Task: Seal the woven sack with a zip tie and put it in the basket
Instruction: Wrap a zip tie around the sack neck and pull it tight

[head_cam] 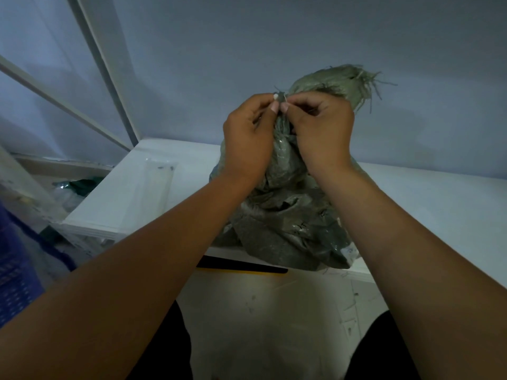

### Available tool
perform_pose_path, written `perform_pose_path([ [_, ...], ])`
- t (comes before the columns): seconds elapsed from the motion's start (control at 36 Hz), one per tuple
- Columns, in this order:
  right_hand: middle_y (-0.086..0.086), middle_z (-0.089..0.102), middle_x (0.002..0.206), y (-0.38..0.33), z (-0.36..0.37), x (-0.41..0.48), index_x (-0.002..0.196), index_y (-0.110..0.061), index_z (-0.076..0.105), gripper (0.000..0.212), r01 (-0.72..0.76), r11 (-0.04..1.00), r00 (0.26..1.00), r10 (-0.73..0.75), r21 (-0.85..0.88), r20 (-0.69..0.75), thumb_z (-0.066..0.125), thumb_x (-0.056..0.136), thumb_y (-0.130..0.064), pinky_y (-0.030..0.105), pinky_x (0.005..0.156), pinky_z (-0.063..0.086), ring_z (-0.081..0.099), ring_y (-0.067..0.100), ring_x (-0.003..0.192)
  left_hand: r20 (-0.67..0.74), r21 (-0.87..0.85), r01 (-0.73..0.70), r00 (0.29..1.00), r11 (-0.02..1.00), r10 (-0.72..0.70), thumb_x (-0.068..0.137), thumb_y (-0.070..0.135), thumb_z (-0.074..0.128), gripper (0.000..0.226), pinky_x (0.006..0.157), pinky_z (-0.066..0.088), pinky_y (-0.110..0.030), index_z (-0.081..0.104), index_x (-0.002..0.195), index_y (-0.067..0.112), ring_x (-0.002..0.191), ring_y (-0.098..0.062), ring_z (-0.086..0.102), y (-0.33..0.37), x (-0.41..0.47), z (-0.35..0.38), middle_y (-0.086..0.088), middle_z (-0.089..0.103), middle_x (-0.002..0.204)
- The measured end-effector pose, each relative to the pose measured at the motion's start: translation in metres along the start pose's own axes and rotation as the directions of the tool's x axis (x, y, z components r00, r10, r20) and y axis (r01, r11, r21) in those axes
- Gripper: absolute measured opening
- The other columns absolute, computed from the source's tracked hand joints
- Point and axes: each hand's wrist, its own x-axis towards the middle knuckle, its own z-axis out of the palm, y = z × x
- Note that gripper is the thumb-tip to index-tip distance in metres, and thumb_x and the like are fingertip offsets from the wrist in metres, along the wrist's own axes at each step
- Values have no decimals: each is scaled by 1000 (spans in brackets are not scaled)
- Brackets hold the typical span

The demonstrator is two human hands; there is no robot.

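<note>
Grey-green woven sack (pixel 285 215) stands bunched on the white surface (pixel 439 204), neck gathered, frayed top flopped right. Left hand (pixel 248 138) and right hand (pixel 319 133) fingers pinch the white zip tie (pixel 277 97) at the neck. Blue basket (pixel 13 278) at left edge, contents not visible.

white table (pixel 428 204) | clear packet (pixel 159 185) on table | grey wall (pixel 274 37)
</note>
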Motion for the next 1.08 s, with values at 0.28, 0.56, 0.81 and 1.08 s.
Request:
perform_pose_path([
  [0.28,-2,74,85,2,-2,-1,92,-18,81,11,181,954,983,-167,-238,75,72,85,-16,12,72,48,64,5,77,24,126,-60,998,990,57,96,6,57,23,94,55,-41,73,113,4,102,-15,70,-8,1,-1,-4,75,107],
  [0.56,-2,75,82,2,-2,0,88,-17,81,10,111,973,993,-103,-202,48,72,84,-14,33,77,57,69,10,78,28,147,-60,998,987,56,96,7,59,23,95,55,-38,73,114,4,102,-13,70,-7,1,-1,-4,75,108],
  [0.81,-4,75,83,-1,-2,-2,90,-19,81,11,118,972,993,-111,-202,46,73,85,-13,29,77,57,68,9,79,18,158,-58,998,986,56,96,7,58,23,93,56,-38,74,112,5,100,-11,70,-8,0,-1,-3,75,105],
  [1.08,-6,73,79,-3,-3,-2,86,-19,81,15,110,976,994,-104,-188,41,70,84,-8,24,76,56,67,7,76,98,235,-159,985,959,139,96,6,57,25,94,56,-35,74,115,8,102,-10,70,-6,0,-4,-2,75,109],
])
